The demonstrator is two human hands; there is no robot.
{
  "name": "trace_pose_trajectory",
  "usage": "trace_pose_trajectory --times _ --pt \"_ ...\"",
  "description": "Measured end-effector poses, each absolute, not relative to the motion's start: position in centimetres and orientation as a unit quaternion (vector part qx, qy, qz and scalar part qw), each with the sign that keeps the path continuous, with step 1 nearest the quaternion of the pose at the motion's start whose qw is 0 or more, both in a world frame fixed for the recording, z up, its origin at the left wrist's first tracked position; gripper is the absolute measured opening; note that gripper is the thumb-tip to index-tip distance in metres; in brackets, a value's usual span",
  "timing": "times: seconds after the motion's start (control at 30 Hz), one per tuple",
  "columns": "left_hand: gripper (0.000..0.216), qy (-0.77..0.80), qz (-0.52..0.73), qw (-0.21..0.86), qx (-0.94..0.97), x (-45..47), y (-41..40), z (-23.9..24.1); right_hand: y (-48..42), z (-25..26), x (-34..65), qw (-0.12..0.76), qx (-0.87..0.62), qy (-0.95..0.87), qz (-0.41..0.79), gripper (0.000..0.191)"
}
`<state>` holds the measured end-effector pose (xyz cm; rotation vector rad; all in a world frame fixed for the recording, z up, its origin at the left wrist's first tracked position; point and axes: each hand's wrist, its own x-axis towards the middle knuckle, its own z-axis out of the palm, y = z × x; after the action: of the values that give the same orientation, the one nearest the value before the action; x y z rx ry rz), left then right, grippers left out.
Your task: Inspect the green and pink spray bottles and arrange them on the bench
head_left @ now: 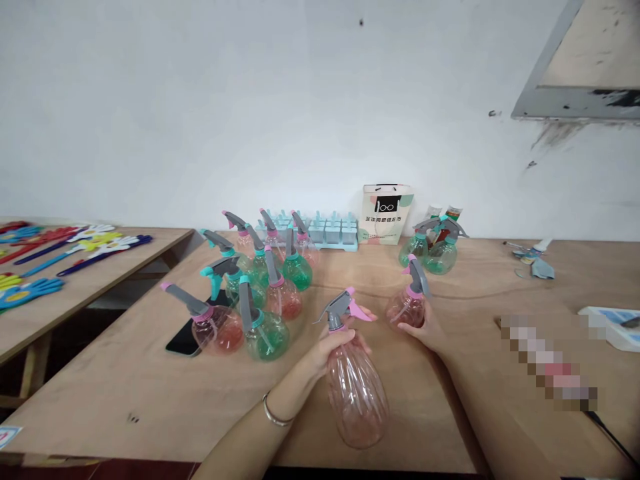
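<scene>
My left hand (pixel 334 348), with a silver bangle on the wrist, is closed round the neck of a clear pink spray bottle (pixel 357 400). That bottle leans, its grey and pink trigger head pointing up and its base toward me. Farther right, my right hand (pixel 430 328) grips the side of a second pink spray bottle (pixel 404 308), which appears to rest on the table. To the left stand several more spray bottles, among them a pink one (pixel 220 331) and a green one (pixel 267 337) at the front.
A dark phone (pixel 183 343) lies beside the front left bottles. Behind them are a pale blue ice-pop mould (pixel 333 232) and a paper bag (pixel 387 217). Two green spray bottles (pixel 443 257) stand back right. A white tray (pixel 613 327) is at the right edge, colourful hand-shaped items (pixel 37 290) far left.
</scene>
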<state>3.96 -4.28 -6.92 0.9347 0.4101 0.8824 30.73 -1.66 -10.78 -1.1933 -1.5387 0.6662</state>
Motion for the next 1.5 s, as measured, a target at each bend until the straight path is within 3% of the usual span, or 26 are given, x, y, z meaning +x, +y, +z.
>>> trace_pose_trajectory --times 0.2,0.4,0.6,0.77,1.0,1.13,1.3,1.5 --pt "0.036 0.231 0.492 0.737 0.401 3.8 -4.3 -6.2 -1.6 -11.0 30.8 0.516 -0.518 -0.632 0.256 0.062" --pt "0.038 0.201 0.438 0.75 0.453 3.8 -4.4 -6.2 -1.8 -10.4 30.7 0.504 -0.494 -0.654 0.271 0.055" --pt "0.038 0.215 0.485 0.711 0.462 3.7 -4.5 -5.8 -1.6 -10.9 30.7 0.513 -0.491 -0.648 0.273 0.06" --pt "0.033 0.367 0.539 0.549 0.523 4.4 -0.6 -4.5 -1.3 -11.6 31.1 0.51 -0.499 -0.646 0.27 0.063" --pt "0.056 0.482 0.591 0.196 0.617 7.1 11.5 -3.4 -1.0 -12.5 31.1 0.531 -0.485 -0.628 0.298 0.068" --pt "0.058 0.498 0.582 0.161 0.622 8.0 16.5 -4.1 -1.1 -12.7 31.1 0.519 -0.481 -0.631 0.318 0.064" --pt "0.059 0.524 0.583 0.134 0.606 7.6 19.7 -4.9 -1.1 -12.7 31.0 0.506 -0.503 -0.635 0.296 0.074" --pt "0.077 0.529 0.579 0.086 0.614 6.6 21.6 -5.8 -1.1 -13.0 30.7 0.515 -0.491 -0.626 0.319 0.075"
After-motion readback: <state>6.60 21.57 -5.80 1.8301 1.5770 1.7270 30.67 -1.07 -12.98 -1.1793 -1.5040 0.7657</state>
